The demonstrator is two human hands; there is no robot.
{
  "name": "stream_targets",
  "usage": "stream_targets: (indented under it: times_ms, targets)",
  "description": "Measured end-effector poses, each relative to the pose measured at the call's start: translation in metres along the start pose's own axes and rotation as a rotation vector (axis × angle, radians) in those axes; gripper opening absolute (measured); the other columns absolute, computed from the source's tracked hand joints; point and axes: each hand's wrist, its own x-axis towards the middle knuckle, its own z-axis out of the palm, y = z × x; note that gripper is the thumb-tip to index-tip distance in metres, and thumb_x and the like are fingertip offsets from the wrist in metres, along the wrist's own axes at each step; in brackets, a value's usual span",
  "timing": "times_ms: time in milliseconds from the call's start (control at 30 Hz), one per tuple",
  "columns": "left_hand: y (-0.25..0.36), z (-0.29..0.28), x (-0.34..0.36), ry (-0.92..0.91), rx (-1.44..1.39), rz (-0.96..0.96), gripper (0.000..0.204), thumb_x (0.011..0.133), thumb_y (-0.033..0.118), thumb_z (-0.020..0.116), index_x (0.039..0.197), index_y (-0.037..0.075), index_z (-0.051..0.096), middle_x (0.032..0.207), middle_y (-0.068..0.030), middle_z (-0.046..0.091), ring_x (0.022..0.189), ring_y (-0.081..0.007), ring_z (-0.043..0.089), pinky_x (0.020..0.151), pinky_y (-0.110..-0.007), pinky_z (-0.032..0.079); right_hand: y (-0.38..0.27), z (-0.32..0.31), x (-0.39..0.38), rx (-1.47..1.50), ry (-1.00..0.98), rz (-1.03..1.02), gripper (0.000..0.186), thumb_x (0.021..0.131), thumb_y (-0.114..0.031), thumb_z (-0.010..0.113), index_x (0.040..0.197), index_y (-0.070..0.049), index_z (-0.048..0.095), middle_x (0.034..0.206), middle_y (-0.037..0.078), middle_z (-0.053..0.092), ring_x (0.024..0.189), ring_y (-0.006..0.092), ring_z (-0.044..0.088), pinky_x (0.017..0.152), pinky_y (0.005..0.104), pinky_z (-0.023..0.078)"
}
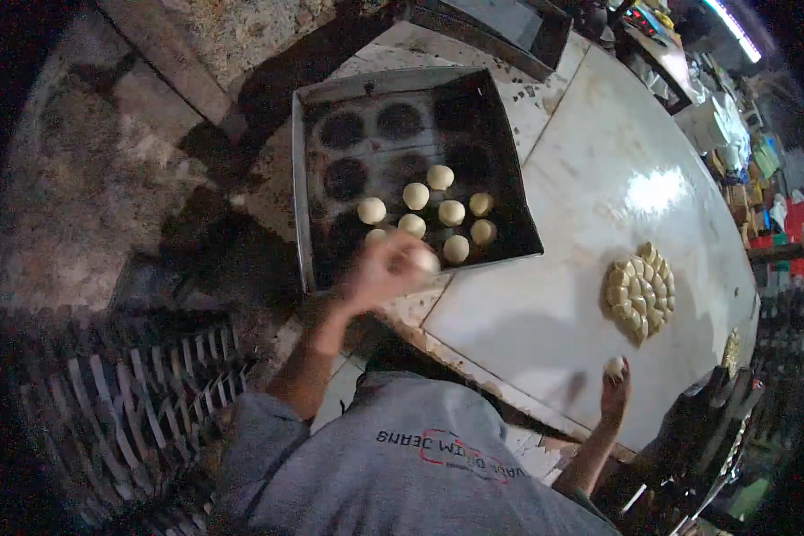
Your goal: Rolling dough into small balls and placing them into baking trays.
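Observation:
My left hand [380,275], smeared a little by motion, is over the near edge of a dark square metal tray [299,196]. Its fingers are closed around a pale dough ball [424,260]. Several round dough balls [416,196] sit in the near half of the tray, one partly hidden behind this hand. To the right, above the marble tabletop [518,313], my right hand [616,397] has its fingers curled around another dough ball [615,366]. Just beyond it lies a cluster of cut dough pieces [641,293], pressed close together.
A second metal tray [500,31] stands at the far edge of the table. Cluttered shelves [741,170] line the right side. A slatted rack [152,393] is at the lower left, beside the rough floor [107,196].

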Motion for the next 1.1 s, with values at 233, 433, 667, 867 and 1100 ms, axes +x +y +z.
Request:
stream_targets:
  times_ms: [233,433,667,867,1100]
  targets:
    - [-0.054,-0.079,-0.010,0.264,0.448,-0.014,0.051,0.078,0.015,0.075,0.122,0.002,0.054,0.131,-0.0153,0.051,0.120,-0.0280,0.048,0.103,-0.036,0.037,-0.092,0.354,0.000,-0.005,-0.655,-0.354,0.052,0.092,-0.012,0.056,0.139,0.001,0.040,0.128,0.015,0.054,0.107,0.0182,0.056,0.092,0.0286,0.044]
    - [0.002,-0.018,-0.018,-0.496,-0.442,0.063,0.051,0.086,0.027,0.069,0.127,0.003,0.050,0.128,-0.0107,0.052,0.119,-0.0211,0.050,0.102,-0.036,0.040,-0.082,0.486,0.030,-0.728,0.097,-0.870,0.030,0.083,-0.019,0.070,0.108,-0.004,0.063,0.091,0.011,0.065,0.077,0.0224,0.062,0.066,0.0344,0.047]
    - [-0.029,0.148,-0.034,-0.626,0.243,0.051,0.017,0.080,0.022,0.068,0.090,0.008,0.069,0.101,-0.0086,0.066,0.098,-0.0260,0.059,0.089,-0.039,0.046,0.043,0.249,0.029,-0.891,0.478,-0.768,0.019,0.084,-0.019,0.067,0.095,-0.004,0.062,0.101,0.016,0.058,0.100,0.0349,0.053,0.090,0.0434,0.041]
    - [-0.051,0.236,0.018,-0.374,0.232,0.389,0.010,0.076,0.016,0.069,0.073,0.007,0.066,0.091,-0.0075,0.066,0.090,-0.0282,0.058,0.082,-0.041,0.045,0.053,0.030,0.012,-1.145,1.066,-0.263,0.017,0.082,-0.020,0.058,0.086,-0.004,0.062,0.092,0.017,0.059,0.090,0.0346,0.053,0.084,0.0447,0.042]
    - [-0.019,0.307,0.083,-0.072,0.472,0.141,0.016,0.083,0.018,0.066,0.076,0.004,0.062,0.079,-0.0119,0.063,0.076,-0.0319,0.059,0.069,-0.041,0.046,0.011,-0.091,0.129,-1.129,1.041,-0.342,0.019,0.083,-0.021,0.055,0.084,-0.004,0.062,0.088,0.015,0.062,0.084,0.0330,0.056,0.079,0.0452,0.045]
